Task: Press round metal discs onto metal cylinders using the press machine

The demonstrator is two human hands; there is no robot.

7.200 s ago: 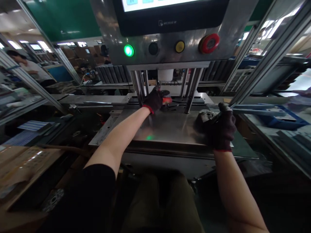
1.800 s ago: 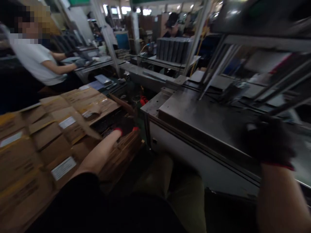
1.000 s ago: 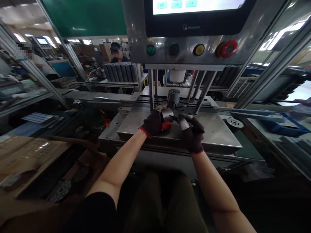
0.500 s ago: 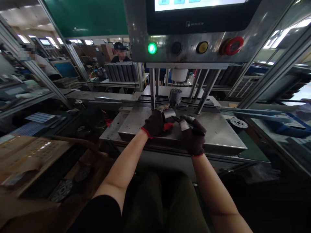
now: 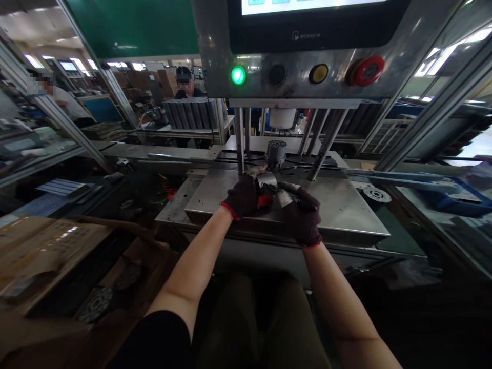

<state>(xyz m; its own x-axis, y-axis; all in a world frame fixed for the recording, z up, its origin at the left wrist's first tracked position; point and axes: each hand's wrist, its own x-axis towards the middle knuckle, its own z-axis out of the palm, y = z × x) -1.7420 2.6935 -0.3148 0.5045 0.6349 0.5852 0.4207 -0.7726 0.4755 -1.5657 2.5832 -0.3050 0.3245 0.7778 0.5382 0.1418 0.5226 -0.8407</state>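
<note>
My left hand (image 5: 243,196), in a dark glove with a red cuff, is closed around a shiny metal cylinder (image 5: 268,179) tilted over the steel plate (image 5: 346,210). In my gloved right hand (image 5: 302,218), with pale worn or taped fingers, a dark pen-shaped tool (image 5: 308,206) is gripped, its front end close to the cylinder. Whether the tip touches the metal I cannot tell. Something red (image 5: 265,200) shows beneath the cylinder, by the left fingers. Just behind the hands, a slotted metal core (image 5: 276,152) stands upright on the press.
Steel posts (image 5: 326,146) rise on both sides of the core. Overhead is the control panel (image 5: 295,77) with a lit green button and a red stop knob. A cardboard box (image 5: 42,246) lies left, a blue bin (image 5: 453,200) right. A co-worker (image 5: 188,84) is behind stacked cores (image 5: 190,114).
The right hand and its tool have shifted slightly left, nearer the cylinder. The left hand keeps its hold; the whole view has drifted a little.
</note>
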